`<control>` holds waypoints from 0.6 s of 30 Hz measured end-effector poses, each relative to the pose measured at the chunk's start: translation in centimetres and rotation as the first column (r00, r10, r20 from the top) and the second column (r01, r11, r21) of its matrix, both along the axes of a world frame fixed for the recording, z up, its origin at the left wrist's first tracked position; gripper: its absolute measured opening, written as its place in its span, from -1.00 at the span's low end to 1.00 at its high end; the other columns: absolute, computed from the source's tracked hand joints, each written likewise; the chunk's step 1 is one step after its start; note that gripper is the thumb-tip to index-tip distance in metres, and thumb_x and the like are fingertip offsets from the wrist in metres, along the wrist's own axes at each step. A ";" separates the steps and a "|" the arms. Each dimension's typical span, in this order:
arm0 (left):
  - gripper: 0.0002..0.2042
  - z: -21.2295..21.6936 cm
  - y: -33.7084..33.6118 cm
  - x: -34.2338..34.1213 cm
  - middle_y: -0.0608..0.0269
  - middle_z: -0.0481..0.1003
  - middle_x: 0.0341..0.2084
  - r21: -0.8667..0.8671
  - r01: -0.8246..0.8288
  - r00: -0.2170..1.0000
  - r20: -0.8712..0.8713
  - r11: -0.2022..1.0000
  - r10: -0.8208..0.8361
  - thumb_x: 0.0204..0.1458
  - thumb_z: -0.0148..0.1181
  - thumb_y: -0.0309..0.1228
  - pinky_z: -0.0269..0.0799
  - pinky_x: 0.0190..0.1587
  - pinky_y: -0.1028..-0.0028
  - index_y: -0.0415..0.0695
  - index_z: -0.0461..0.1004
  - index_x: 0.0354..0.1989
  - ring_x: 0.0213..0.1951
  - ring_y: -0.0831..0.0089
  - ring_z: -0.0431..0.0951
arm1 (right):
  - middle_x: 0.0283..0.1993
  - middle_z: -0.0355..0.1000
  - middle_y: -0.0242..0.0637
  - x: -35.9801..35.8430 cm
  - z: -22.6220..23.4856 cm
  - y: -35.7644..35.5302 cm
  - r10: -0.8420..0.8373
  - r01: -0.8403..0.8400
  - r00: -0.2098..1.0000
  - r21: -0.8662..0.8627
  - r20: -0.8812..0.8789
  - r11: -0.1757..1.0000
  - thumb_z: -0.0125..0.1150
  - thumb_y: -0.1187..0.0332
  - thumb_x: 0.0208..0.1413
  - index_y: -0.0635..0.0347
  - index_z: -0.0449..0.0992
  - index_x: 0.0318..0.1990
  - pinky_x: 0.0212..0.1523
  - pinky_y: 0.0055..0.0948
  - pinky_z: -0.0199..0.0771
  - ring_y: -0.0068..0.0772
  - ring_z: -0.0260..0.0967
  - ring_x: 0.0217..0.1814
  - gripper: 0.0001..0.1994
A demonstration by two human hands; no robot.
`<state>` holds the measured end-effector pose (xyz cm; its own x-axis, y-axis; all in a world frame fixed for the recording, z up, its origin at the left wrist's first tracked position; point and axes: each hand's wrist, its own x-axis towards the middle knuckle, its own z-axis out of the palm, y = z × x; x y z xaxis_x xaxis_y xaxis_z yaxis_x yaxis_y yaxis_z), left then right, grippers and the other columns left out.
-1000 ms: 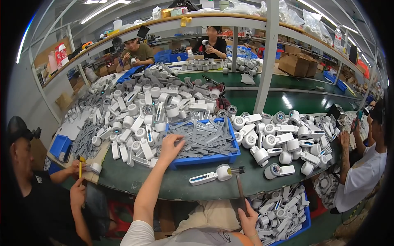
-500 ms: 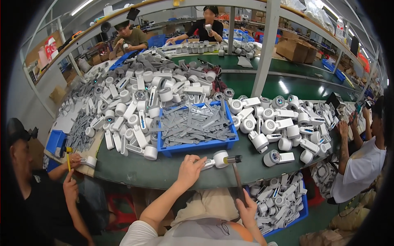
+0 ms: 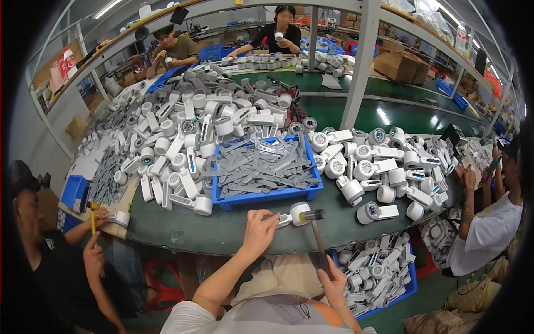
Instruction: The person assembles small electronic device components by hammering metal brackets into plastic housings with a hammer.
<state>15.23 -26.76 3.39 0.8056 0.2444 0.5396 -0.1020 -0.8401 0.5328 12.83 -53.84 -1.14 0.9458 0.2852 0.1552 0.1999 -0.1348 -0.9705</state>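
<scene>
Near the table's front edge lies a white handheld fan (image 3: 298, 211), its round head to the right and its handle pointing left. My left hand (image 3: 259, 230) is closed on the handle, fingers pressing it at the tabletop. A hammer (image 3: 319, 240) with a dark handle is gripped in my right hand (image 3: 335, 285). Its head overlaps the right side of the fan's round head; whether they touch I cannot tell. Just beyond stands a blue crate (image 3: 269, 202) full of grey flat strips (image 3: 261, 170).
White fans (image 3: 183, 161) are heaped at left, with another pile (image 3: 384, 167) at right. A blue bin (image 3: 411, 286) of fans sits below the table's edge. A co-worker at left holds a yellow hammer (image 3: 93, 217). A white post (image 3: 360, 67) rises beyond the crate. Other people work around the table.
The hammer head has shifted slightly left over the fan's head. My left hand stays on the handle, nearly unmoved.
</scene>
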 end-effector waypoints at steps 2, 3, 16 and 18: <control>-0.79 0.1 -0.1 -0.5 0.22 0.44 -0.26 -0.010 0.009 1.000 -0.002 1.000 -0.009 -0.08 0.24 -0.45 0.30 -0.12 0.31 -0.04 0.61 -0.22 -0.16 0.19 0.30 | -0.43 0.39 -0.47 0.2 0.4 0.0 0.004 -0.004 1.000 -0.015 0.026 1.000 0.18 0.58 0.01 0.29 0.35 0.16 -0.46 -0.68 0.26 -0.72 0.24 -0.49 -0.52; -0.78 0.1 -0.2 -0.7 0.24 0.45 -0.26 -0.020 0.019 1.000 -0.003 1.000 -0.019 -0.09 0.24 -0.45 0.29 -0.11 0.31 -0.02 0.61 -0.22 -0.16 0.20 0.30 | -0.42 0.39 -0.47 0.3 0.7 0.1 0.023 -0.021 0.999 -0.040 0.035 0.999 0.19 0.58 0.01 0.29 0.35 0.16 -0.46 -0.68 0.26 -0.73 0.24 -0.49 -0.52; -0.86 -0.6 -0.5 -0.4 0.29 0.50 -0.47 -0.288 -0.076 0.997 -0.056 0.955 0.062 -0.16 0.30 -0.44 0.28 -0.17 0.35 -0.04 0.61 -0.36 -0.29 0.27 0.39 | -0.51 0.28 -0.17 2.7 6.6 0.5 0.120 0.055 0.926 -0.444 0.357 0.894 0.19 0.48 0.00 0.12 0.40 0.11 -0.55 -0.25 0.30 -0.12 0.31 -0.56 -0.55; -0.89 -1.1 -0.2 -0.2 0.28 0.48 -0.50 -0.310 -0.058 0.998 -0.047 0.949 0.046 -0.19 0.32 -0.45 0.29 -0.20 0.34 -0.08 0.58 -0.43 -0.32 0.27 0.39 | -0.50 0.29 -0.18 2.7 7.0 0.4 0.102 0.075 0.921 -0.428 0.376 0.900 0.18 0.48 0.01 0.10 0.40 0.11 -0.55 -0.24 0.30 -0.12 0.32 -0.56 -0.56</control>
<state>14.99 -27.01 2.25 0.8064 0.4372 0.3984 -0.0366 -0.6354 0.7714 15.52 -53.46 5.88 0.8333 0.4186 0.3611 0.5448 -0.5115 -0.6645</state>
